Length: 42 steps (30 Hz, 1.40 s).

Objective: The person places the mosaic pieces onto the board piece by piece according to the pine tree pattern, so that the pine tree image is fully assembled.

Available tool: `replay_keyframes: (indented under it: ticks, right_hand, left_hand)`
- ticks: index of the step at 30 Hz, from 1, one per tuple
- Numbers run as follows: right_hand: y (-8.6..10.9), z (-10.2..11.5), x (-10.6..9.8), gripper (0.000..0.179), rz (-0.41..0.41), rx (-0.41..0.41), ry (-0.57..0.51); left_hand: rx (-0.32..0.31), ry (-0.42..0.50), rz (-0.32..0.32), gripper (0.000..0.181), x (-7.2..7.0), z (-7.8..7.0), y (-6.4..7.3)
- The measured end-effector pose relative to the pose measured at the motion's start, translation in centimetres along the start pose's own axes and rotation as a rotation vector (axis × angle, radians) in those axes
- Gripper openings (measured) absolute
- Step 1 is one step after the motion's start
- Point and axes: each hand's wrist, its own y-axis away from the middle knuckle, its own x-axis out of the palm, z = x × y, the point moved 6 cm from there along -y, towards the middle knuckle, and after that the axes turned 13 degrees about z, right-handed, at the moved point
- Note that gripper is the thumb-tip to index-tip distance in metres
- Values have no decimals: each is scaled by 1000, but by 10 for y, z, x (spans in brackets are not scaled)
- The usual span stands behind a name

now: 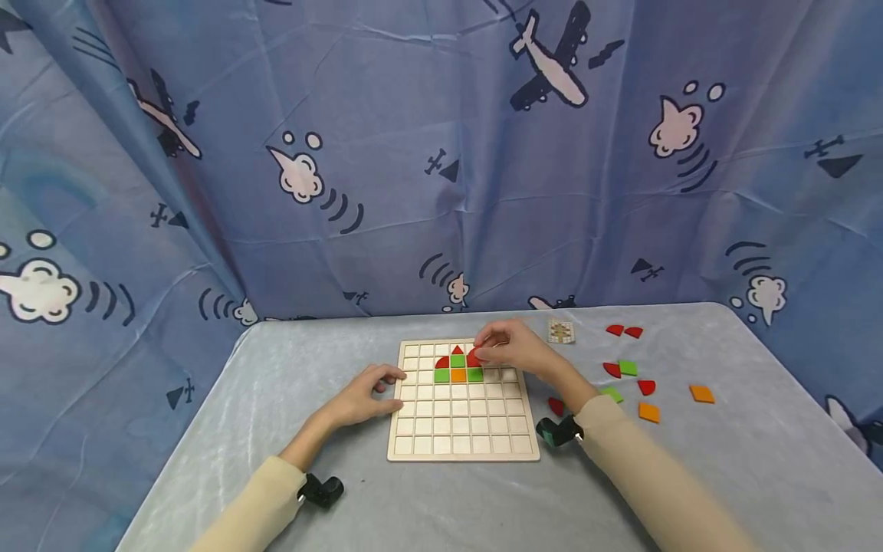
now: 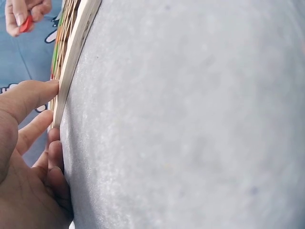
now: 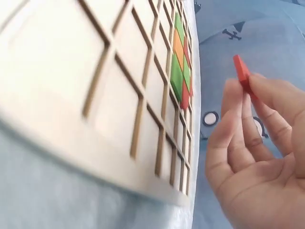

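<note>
The square wooden grid board (image 1: 462, 448) lies flat on the table. Near its far edge several tiles sit in cells: an orange square (image 1: 458, 375) between green squares (image 1: 441, 376), another green square (image 1: 457, 360) behind it, a red triangle (image 1: 457, 349) and a red quarter-circle (image 1: 442, 363). My right hand (image 1: 513, 349) is above the far right of the board. Between thumb and fingertips it pinches a small red tile (image 3: 241, 71), seen nearly edge-on in the right wrist view. At the board's left edge, my left hand (image 1: 362, 395) rests with loosely spread fingers, thumb and fingertips touching the rim.
Right of the board lie loose tiles: red quarter-circles (image 1: 615, 330), green squares (image 1: 628, 368) and orange squares (image 1: 702, 394). A small patterned card (image 1: 561, 331) lies by the board's far right corner. A blue printed curtain (image 1: 386, 153) hangs behind the table.
</note>
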Motion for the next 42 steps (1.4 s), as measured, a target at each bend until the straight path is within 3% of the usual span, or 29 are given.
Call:
replay_keyframes:
  ticks: [11,25,42]
  right_hand:
    - [-18,5,22,15,10,-34,-7]
    - [-47,11,52,4,45,26,44]
    - [-64,16,67,9,59,101,223]
  left_hand:
    - [14,-9,-8,45,0,1,0]
    - [-4,-7,-9,45,0,3,0]
    - [-21,-2,-4,45,0,2,-2]
